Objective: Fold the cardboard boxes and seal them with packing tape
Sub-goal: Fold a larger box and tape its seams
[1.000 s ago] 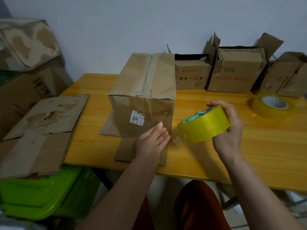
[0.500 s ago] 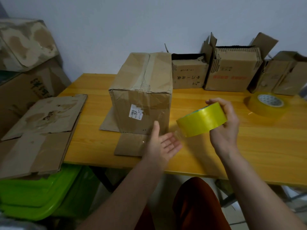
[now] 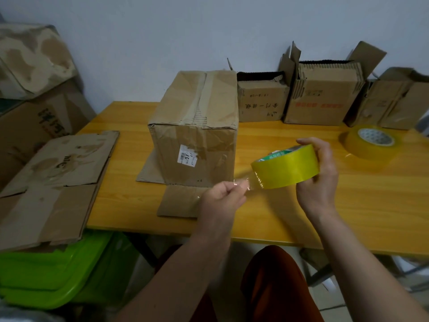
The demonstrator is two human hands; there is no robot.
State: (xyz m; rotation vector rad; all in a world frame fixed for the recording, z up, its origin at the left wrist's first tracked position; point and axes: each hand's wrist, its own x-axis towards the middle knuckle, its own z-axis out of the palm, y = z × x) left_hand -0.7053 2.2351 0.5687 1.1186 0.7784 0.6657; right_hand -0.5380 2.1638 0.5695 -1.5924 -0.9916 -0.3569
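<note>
The right hand point(image 3: 319, 173) gripped the yellow tape roll point(image 3: 285, 168) above the surface point(image 3: 325, 205) — just right of the upright cardboard box point(image 3: 195, 129). The left hand point(image 3: 221, 201) pinched the clear tape end point(image 3: 243, 183) — drawn off the roll's near side.

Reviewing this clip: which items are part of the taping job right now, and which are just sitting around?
In use:
- yellow tape roll, gripped by right hand
- clear tape end, pinched by left hand
- brown taped cardboard box, upright on the table

Lying about:
- second yellow tape roll
- flattened cardboard sheet
- three open boxes at the wall
- green plastic bin
</note>
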